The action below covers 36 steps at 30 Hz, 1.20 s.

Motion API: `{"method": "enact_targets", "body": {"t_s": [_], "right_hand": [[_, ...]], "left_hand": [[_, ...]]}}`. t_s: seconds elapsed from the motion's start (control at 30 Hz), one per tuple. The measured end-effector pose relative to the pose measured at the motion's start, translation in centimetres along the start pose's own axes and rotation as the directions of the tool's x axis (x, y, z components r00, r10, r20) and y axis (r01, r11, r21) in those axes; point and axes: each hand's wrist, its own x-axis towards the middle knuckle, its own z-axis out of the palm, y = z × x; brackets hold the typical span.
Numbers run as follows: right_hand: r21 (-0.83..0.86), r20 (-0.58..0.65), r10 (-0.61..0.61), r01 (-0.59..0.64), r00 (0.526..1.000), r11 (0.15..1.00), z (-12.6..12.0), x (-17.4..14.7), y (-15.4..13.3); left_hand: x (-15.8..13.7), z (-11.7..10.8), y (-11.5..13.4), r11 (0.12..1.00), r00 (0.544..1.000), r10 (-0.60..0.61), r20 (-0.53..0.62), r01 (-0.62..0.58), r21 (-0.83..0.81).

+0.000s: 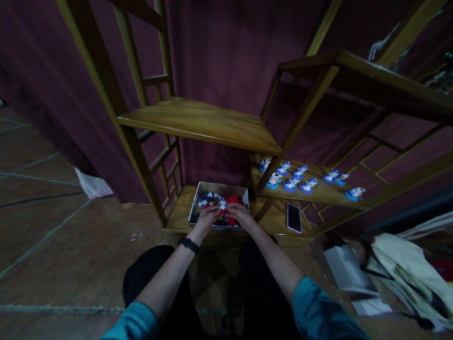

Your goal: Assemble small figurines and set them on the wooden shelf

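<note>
A small figurine with a blue-and-white top and a red base is held upright between my two hands, over the open box. My left hand grips its left side, and my right hand closes on it from the right. Below them, the white cardboard box contains a jumble of figurines with red, dark and blue parts. My forearms and fingers hide some of the contents. On the shelf to the right stand several figurines with purple or blue bases.
The box rests on the bottom board of a wooden shelf unit. A phone lies on that board to the right. A white box and pale cloth are on the floor at right. A dark red curtain hangs behind.
</note>
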Motion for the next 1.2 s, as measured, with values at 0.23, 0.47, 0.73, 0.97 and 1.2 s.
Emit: {"method": "enact_targets", "body": {"t_s": [0.23,0.47,0.73,0.97,1.2], "right_hand": [[-0.006,-0.029,-0.004,0.004,1.000,1.000,0.1,-0.1,-0.2],[0.004,-0.020,-0.014,0.014,1.000,1.000,0.3,-0.1,-0.2],[0.035,0.001,-0.018,0.018,1.000,0.999,0.2,0.1,0.1],[0.036,-0.005,-0.014,0.014,1.000,0.999,0.1,0.3,0.4],[0.041,-0.038,0.014,-0.012,0.999,0.999,0.2,0.3,0.4]], "left_hand": [[-0.2,0.4,0.1,0.988,0.998,0.021,0.054,-0.029,0.150],[-0.3,0.5,0.2,0.972,0.995,0.073,0.061,-0.085,0.221],[0.0,0.6,-0.2,0.957,0.976,0.205,-0.066,-0.186,0.222],[1.0,-0.1,-1.0,0.953,0.972,0.227,-0.069,-0.206,0.223],[1.0,-0.2,-1.3,0.958,0.976,0.204,-0.075,-0.183,0.221]]}}
